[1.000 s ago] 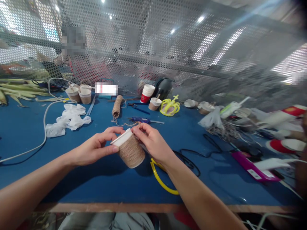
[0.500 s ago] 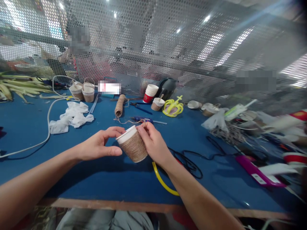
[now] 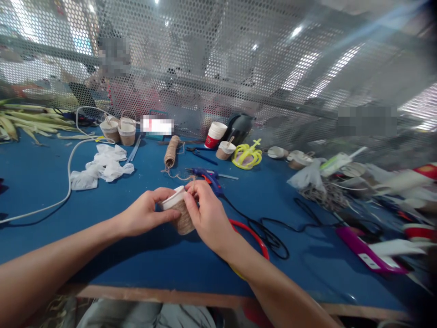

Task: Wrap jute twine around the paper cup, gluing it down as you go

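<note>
A white paper cup (image 3: 184,219), wrapped in brown twine below its bare white rim, is tilted between my hands above the blue table. My left hand (image 3: 150,210) grips its left side, thumb on the outer wall and fingers at the rim. At the right side, my right hand (image 3: 206,212) pinches the twine near the rim; its fingertips partly cover the cup. The strand runs back to a twine roll (image 3: 171,151) lying beyond. Just past my right hand lies a blue glue gun (image 3: 212,176).
White crumpled plastic (image 3: 100,167) lies left, near two twine-wrapped cups (image 3: 127,131). Behind are pliers (image 3: 203,156), stacked paper cups (image 3: 215,135) and a yellow crown-shaped piece (image 3: 246,157). A purple power strip (image 3: 365,249) and black cable (image 3: 269,237) lie right. A perforated metal screen (image 3: 191,68) stands behind.
My left hand has closed onto the cup, which has shifted slightly left and down. My right hand has moved left over the cup's side, and more of the glue gun shows.
</note>
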Demonstrator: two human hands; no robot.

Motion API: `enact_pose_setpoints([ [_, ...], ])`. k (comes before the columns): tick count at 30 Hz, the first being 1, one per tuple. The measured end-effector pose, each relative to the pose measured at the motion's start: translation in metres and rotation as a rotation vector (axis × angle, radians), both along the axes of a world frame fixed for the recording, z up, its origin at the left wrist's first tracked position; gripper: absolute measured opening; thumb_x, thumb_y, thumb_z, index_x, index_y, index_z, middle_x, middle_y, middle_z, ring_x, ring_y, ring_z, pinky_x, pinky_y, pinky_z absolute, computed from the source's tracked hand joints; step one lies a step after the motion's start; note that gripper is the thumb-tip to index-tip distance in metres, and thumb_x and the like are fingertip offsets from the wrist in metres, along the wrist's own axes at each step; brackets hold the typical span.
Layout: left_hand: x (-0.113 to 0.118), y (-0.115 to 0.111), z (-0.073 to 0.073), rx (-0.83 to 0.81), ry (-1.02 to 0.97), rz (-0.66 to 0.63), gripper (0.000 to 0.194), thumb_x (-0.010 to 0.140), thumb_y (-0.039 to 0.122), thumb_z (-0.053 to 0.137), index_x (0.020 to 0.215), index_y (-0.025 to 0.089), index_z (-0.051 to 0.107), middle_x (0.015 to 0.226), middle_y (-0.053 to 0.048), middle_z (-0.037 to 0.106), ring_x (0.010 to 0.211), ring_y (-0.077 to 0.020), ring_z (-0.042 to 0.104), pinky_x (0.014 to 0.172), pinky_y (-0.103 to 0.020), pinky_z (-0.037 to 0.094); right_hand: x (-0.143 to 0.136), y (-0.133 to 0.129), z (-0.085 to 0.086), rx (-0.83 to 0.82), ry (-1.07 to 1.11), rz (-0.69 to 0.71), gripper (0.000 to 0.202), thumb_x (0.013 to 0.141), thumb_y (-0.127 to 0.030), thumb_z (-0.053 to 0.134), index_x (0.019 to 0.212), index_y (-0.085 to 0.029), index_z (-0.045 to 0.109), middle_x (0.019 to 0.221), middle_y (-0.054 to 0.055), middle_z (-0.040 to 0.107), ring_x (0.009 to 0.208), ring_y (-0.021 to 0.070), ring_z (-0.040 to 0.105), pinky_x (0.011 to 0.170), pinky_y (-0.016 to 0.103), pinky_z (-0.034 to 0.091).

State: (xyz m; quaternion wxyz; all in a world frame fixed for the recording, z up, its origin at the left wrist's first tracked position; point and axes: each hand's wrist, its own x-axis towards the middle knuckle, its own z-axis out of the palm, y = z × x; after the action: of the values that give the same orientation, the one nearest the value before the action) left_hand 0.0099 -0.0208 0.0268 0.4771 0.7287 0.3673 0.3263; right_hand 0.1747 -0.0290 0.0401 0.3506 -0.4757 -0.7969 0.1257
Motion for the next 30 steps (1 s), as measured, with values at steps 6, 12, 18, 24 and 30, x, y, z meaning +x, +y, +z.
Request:
enact_pose_setpoints([
  [6,-0.002,0.002,0.001,-0.015,-0.038,-0.024,0.028,0.074,0.025,0.057,0.098,0.01,0.058,0.099,-0.008,0.061,0.091,-0.0197,0.054,0.082,-0.03,0.042,0.004,0.002,0.0,-0.036,0.042,0.019,0.011,0.085,-0.025,0.037,0.075,-0.021,0.039,0.09,0.008,0.05,0.079,0.0172,0.051,0.073,0.033,0.042],
  [12,-0.003,0.003,0.001,-0.004,-0.102,-0.065,0.025,0.073,0.023,0.058,0.096,0.012,0.058,0.104,-0.007,0.059,0.098,-0.0202,0.051,0.086,-0.03,0.04,0.003,0.004,-0.005,-0.049,0.063,0.046,0.011,0.086,-0.025,0.036,0.076,-0.021,0.038,0.087,0.008,0.05,0.084,0.018,0.051,0.076,0.034,0.042],
  [18,-0.001,0.002,0.002,-0.064,-0.043,-0.063,0.023,0.072,0.027,0.058,0.087,0.01,0.057,0.079,-0.002,0.058,0.075,-0.0147,0.052,0.071,-0.026,0.043,-0.001,0.004,-0.011,0.012,0.029,0.026,0.008,0.086,-0.024,0.034,0.078,-0.021,0.035,0.088,0.009,0.049,0.085,0.0191,0.052,0.075,0.036,0.044],
  [24,0.0,-0.001,0.004,-0.144,-0.049,-0.007,0.024,0.075,0.034,0.054,0.081,0.011,0.056,0.071,-0.001,0.057,0.067,-0.0123,0.051,0.065,-0.024,0.043,-0.006,0.001,-0.014,0.106,-0.084,0.002,0.01,0.086,-0.025,0.033,0.08,-0.02,0.038,0.095,0.013,0.05,0.093,0.0232,0.053,0.075,0.039,0.046],
  [30,0.0,0.0,0.001,-0.122,-0.073,0.018,0.02,0.075,0.03,0.052,0.074,0.011,0.057,0.067,-0.001,0.058,0.066,-0.0129,0.052,0.067,-0.026,0.045,-0.007,-0.001,-0.017,0.199,-0.15,0.014,0.011,0.085,-0.023,0.034,0.084,-0.019,0.043,0.099,0.014,0.051,0.09,0.0228,0.055,0.071,0.037,0.048],
])
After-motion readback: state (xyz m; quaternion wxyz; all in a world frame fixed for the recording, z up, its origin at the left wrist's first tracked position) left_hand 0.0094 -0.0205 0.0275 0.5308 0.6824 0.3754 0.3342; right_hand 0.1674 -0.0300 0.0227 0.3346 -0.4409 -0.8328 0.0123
